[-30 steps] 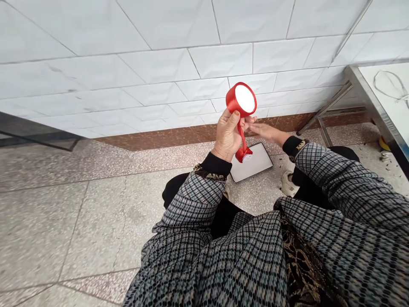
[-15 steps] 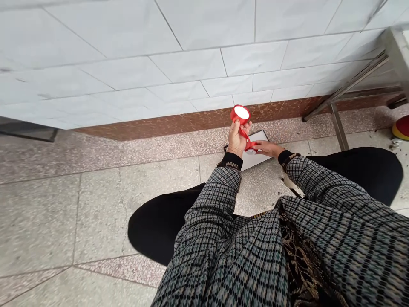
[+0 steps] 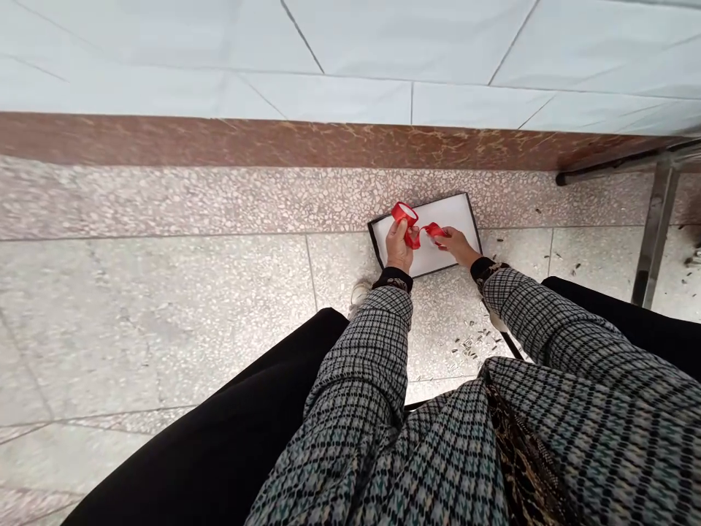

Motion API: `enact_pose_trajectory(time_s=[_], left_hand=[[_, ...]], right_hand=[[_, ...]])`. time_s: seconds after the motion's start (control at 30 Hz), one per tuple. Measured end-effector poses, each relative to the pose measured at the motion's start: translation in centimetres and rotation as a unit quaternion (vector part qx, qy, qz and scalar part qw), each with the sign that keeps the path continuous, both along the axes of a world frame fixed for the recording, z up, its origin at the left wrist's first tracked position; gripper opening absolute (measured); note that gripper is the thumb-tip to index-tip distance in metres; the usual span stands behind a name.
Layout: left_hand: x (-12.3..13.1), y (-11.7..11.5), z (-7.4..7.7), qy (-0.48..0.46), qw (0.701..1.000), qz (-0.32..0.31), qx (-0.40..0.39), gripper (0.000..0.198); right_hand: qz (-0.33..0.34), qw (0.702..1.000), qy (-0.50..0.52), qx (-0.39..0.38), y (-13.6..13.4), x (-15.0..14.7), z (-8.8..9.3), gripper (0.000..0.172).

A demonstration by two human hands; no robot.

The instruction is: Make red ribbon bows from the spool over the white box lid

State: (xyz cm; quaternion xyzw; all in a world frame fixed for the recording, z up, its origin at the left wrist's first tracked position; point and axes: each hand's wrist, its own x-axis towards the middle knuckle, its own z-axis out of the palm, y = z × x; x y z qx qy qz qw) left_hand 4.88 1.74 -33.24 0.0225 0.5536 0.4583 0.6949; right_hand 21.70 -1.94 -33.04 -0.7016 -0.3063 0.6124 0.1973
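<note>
My left hand (image 3: 399, 250) is closed around a roll of red ribbon (image 3: 404, 212) with a pale core, held tilted above a shallow white tray with dark edges (image 3: 458, 208). A loose loop of red ribbon (image 3: 413, 239) hangs beside the left fingers and runs toward the right. My right hand (image 3: 458, 245) pinches a bunched red ribbon piece (image 3: 434, 230) over the middle of the tray. Whether this piece is folded or wound is too small to tell.
The tray lies on a speckled stone floor (image 3: 219, 299) near a white tiled wall (image 3: 350, 98). A metal stand leg (image 3: 651, 234) rises at the right. Small scraps (image 3: 474, 342) are scattered on the floor near my knees. Part of a pale shoe (image 3: 360, 292) shows by my left sleeve.
My view has turned downward, showing more of the tray. My right hand has moved slightly away from the left. The red piece in it now looks bunched, its round white face no longer visible.
</note>
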Motion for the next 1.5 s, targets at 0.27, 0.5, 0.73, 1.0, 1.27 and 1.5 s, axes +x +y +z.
enact_pose_trajectory(time_s=[0.27,0.5,0.73,1.0,1.27,1.5], left_hand=[[0.1,0.9,-0.8,0.002,0.999,0.035,-0.008,0.044],[0.6,2.7,2.0,0.004,0.998,0.013,0.064,0.041],[1.4,5.8,7.3,-0.01,0.992,-0.006,0.122,0.04],[1.0,5.2,12.7,-0.03,0.986,0.058,0.152,0.033],[0.2,5.6,15.0,-0.072,0.979,0.043,0.185,0.03],[0.1,5.8,15.2,-0.108,0.972,-0.011,0.209,0.036]], right_hand=[[-0.033,0.969,0.228,-0.088,1.0,0.8,2.2,0.048],[-0.001,0.971,0.239,0.009,2.8,-0.3,5.8,0.056],[-0.025,0.973,0.199,0.115,4.0,-0.5,10.2,0.061],[0.006,0.961,0.178,0.211,3.1,-1.8,15.2,0.069],[0.152,0.933,-0.054,0.322,4.5,-1.5,20.5,0.022],[0.378,0.794,-0.323,0.35,5.5,-2.5,25.4,0.023]])
